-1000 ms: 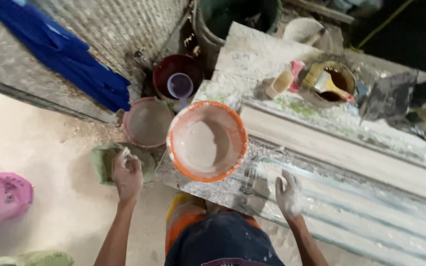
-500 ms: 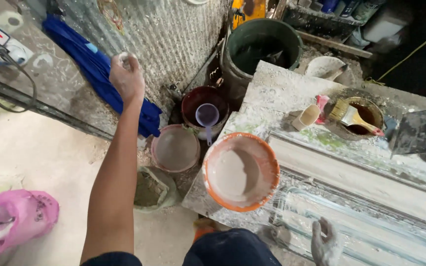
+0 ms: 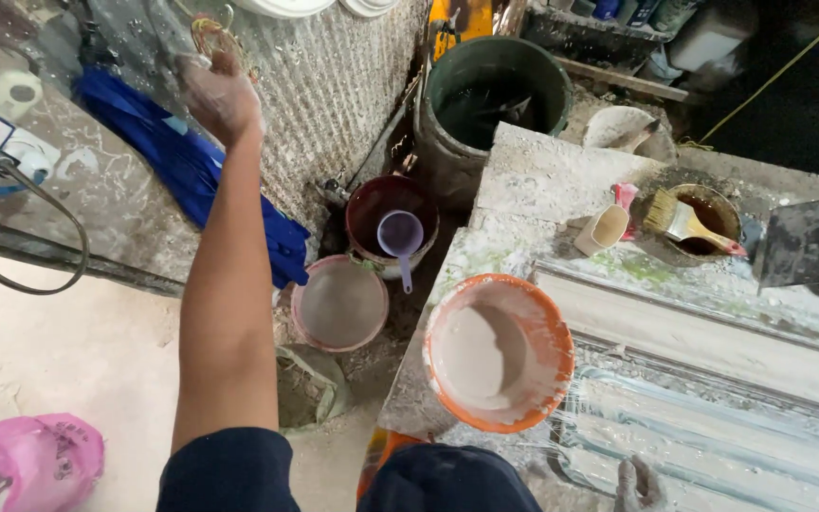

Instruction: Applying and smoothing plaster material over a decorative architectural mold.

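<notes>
Reaching left hand [image 3: 220, 95] up by corrugated sheet [image 3: 343, 85], right hand [image 3: 639, 484] on mould [image 3: 713, 446]

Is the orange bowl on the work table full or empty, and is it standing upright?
Partly full and upright. The orange bowl holds pale, smooth liquid below its rim, and its round opening faces up on the work table.

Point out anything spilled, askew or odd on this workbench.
White plaster is smeared and dripped across the workbench around the orange bowl. The paintbrush lies askew across a small brown pot. Nothing has tipped over.
</notes>
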